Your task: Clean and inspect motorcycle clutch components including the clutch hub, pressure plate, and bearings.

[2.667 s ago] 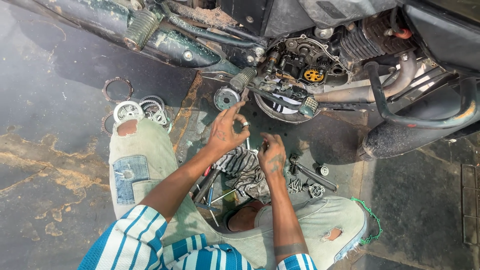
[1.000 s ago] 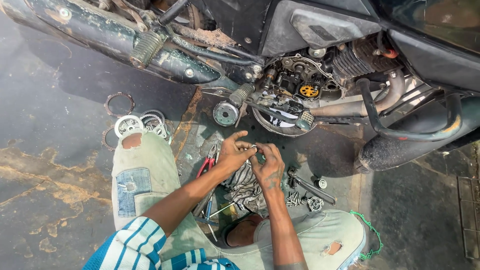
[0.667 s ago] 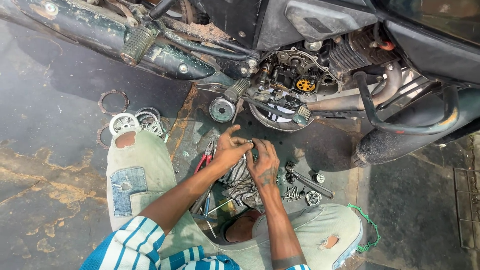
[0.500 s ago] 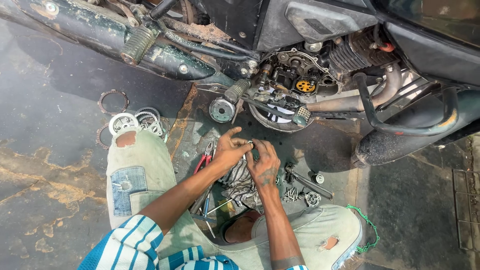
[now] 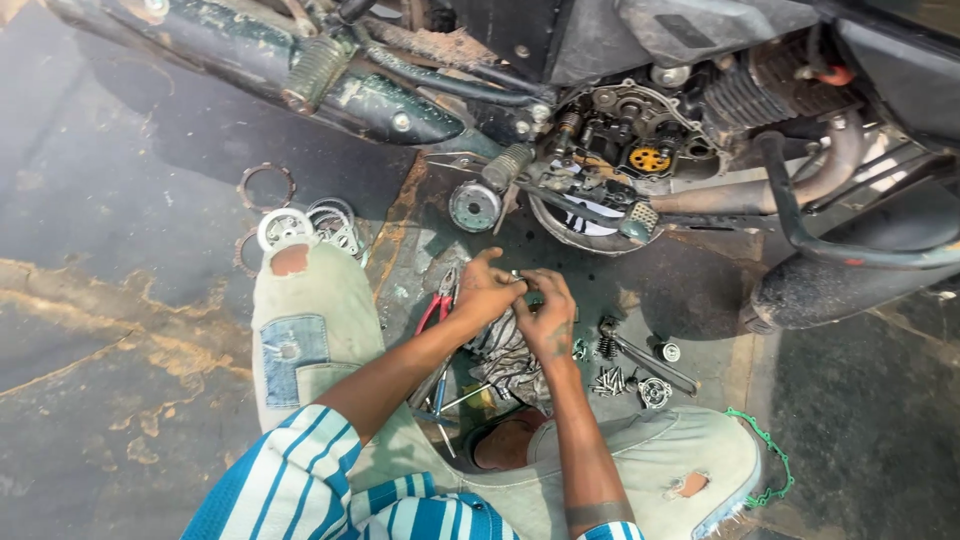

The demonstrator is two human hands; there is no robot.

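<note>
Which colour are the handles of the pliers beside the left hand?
Red, on the pliers lying by the left hand; head view.

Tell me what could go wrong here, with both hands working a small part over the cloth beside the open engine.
1. The small part pinched between the left hand and right hand could slip and vanish among the loose screws and the cloth.
2. The engine stands uncovered close by, so grit from the dirty floor may get in.
3. The rings lie by the knee and could get kicked.
</note>
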